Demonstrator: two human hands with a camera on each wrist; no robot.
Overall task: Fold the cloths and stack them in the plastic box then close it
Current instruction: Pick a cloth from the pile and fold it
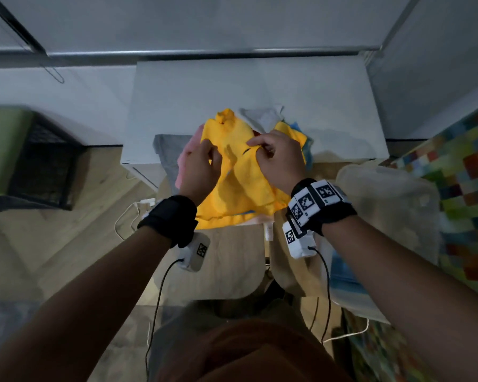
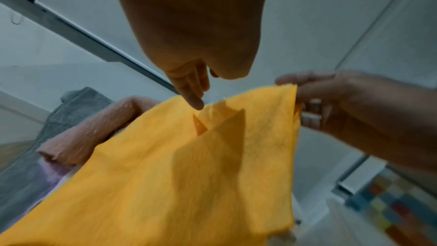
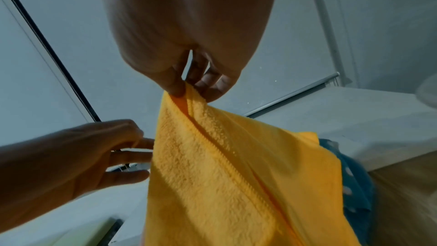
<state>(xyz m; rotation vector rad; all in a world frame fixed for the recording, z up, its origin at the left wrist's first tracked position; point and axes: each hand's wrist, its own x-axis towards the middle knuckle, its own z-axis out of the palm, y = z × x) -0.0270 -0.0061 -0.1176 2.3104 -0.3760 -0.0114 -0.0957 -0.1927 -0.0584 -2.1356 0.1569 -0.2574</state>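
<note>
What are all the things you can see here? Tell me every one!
yellow fluffy cloth: one, yellow, lifted over the cloth pile, pinched at its top edge
pink cloth: one, pink, in the pile, left of the yellow one
grey cloth: one, grey, left edge of the pile
blue dotted cloth: one, blue, under the yellow one, right side
white table: one, white, beneath the pile
clear plastic box: one, see-through, to the right
left hand: touches the yellow cloth
right hand: pinches the yellow cloth

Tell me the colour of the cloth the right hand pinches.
Yellow-orange: the cloth, pinched at its edge by the right hand, shows best in the right wrist view.
</note>
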